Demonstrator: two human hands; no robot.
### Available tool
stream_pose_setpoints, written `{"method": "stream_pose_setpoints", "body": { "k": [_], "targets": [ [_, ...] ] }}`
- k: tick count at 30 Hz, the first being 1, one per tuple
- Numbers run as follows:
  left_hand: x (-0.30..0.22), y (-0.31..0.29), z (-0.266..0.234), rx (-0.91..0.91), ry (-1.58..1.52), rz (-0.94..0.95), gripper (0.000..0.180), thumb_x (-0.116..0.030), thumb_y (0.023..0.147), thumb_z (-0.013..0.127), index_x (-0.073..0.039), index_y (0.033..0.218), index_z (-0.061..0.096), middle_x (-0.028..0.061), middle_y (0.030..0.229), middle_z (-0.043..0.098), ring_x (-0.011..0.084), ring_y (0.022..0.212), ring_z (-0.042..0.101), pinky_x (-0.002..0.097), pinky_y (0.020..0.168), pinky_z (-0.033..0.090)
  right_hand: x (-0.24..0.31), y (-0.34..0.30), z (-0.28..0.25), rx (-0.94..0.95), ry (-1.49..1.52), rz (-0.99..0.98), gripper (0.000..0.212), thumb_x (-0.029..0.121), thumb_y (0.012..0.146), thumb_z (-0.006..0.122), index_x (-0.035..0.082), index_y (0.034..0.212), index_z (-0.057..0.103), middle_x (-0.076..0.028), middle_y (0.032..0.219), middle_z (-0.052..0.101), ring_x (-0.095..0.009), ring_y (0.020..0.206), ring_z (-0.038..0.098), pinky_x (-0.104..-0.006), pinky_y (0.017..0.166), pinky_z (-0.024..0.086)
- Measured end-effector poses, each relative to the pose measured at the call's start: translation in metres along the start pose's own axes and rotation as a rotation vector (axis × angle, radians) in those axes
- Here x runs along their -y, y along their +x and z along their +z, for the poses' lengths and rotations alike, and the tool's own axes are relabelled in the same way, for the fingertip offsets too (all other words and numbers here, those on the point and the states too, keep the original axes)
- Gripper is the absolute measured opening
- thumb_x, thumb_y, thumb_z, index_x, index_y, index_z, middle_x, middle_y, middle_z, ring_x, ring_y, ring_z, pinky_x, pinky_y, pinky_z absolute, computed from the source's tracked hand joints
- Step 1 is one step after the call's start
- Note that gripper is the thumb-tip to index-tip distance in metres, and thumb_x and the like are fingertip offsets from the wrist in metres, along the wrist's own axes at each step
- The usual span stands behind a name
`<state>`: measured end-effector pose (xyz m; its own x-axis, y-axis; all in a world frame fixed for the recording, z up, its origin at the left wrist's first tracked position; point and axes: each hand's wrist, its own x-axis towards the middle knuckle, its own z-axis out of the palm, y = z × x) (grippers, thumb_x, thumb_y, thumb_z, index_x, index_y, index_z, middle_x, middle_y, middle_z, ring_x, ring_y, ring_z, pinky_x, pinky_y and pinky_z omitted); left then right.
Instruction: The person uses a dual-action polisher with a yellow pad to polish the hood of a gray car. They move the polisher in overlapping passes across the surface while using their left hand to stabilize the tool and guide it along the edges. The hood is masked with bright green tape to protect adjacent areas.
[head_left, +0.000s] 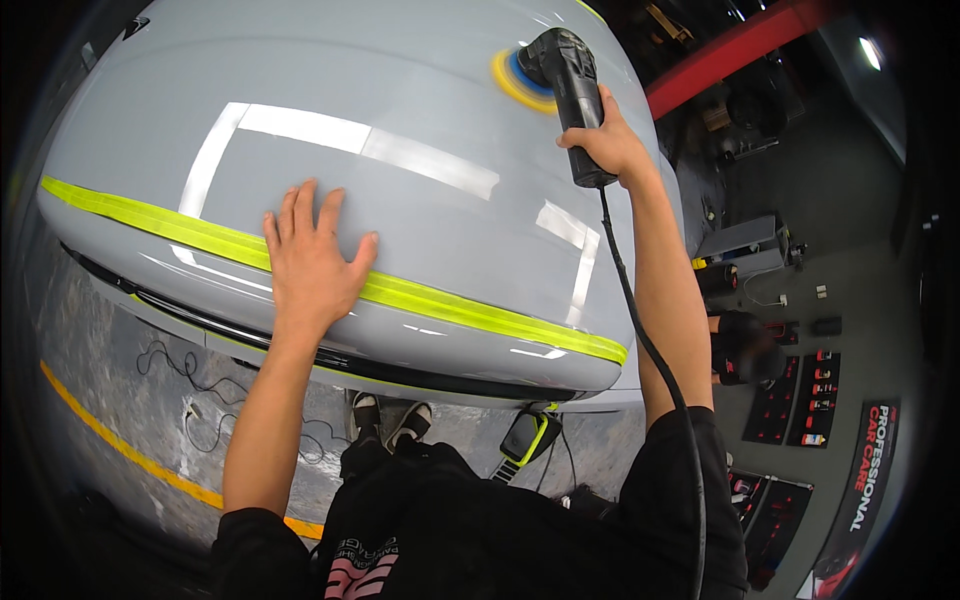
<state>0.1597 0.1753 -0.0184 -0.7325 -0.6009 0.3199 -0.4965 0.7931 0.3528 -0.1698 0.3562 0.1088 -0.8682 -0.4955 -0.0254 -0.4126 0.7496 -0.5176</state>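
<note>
A black corded car polisher (578, 100) is gripped in my right hand (618, 143), fingers wrapped round its body. Its round yellow-and-blue pad (524, 82) meets the glossy grey car panel (420, 235) at the far right and looks blurred, as if spinning. My left hand (316, 265) rests palm down on the panel with its fingers spread, lying partly over a strip of neon-yellow masking tape (480, 308). That tape runs across the panel's near edge. Bright white bands on the paint look like reflected lights.
The polisher's black power cord (650, 345) trails past my right forearm. By my feet stands a black-and-green work light (526, 436). Loose cables (190, 378) and a yellow line (130, 450) lie on the floor. At the right are another person (745, 347) and bottle racks (822, 385).
</note>
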Motion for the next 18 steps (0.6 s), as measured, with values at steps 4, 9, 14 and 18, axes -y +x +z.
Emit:
{"method": "stream_pose_setpoints", "body": {
  "k": [4,9,14,18],
  "targets": [
    [0.003,-0.001,0.003,-0.004,0.006,-0.006,0.063,-0.040,0.089,0.072,-0.008,0.141,0.056,0.0201,0.155,0.042,0.0389,0.147,0.034,0.0607,0.122,0.021,0.015,0.006,0.006,0.033,0.012,-0.029,0.120,0.028,0.062,0.083,0.008,0.164,0.022,-0.024,0.124,0.063,-0.032,0.098,0.068,-0.0385,0.085,0.054],
    [0.001,-0.001,0.002,-0.022,-0.004,0.014,0.064,-0.040,0.088,0.072,-0.005,0.140,0.056,0.0216,0.152,0.043,0.0406,0.147,0.034,0.0635,0.121,0.022,0.022,0.015,0.013,0.031,-0.037,-0.055,0.120,0.027,0.064,0.083,0.010,0.165,0.021,-0.023,0.122,0.064,-0.031,0.097,0.068,-0.0386,0.084,0.055],
    [0.000,-0.002,0.003,-0.030,-0.013,0.015,0.064,-0.040,0.088,0.072,-0.005,0.139,0.057,0.0221,0.152,0.043,0.0413,0.147,0.034,0.0640,0.121,0.022,0.034,0.020,0.018,0.055,-0.026,-0.076,0.121,0.028,0.063,0.083,0.011,0.165,0.020,-0.023,0.124,0.064,-0.033,0.102,0.068,-0.0391,0.088,0.054],
    [0.000,-0.002,0.002,-0.026,-0.019,0.018,0.064,-0.040,0.088,0.072,-0.005,0.139,0.057,0.0222,0.152,0.043,0.0411,0.146,0.034,0.0640,0.120,0.022,0.042,0.024,0.026,0.051,-0.019,-0.125,0.120,0.028,0.065,0.083,0.010,0.165,0.020,-0.024,0.123,0.064,-0.033,0.100,0.068,-0.0389,0.086,0.055]
  ]
}}
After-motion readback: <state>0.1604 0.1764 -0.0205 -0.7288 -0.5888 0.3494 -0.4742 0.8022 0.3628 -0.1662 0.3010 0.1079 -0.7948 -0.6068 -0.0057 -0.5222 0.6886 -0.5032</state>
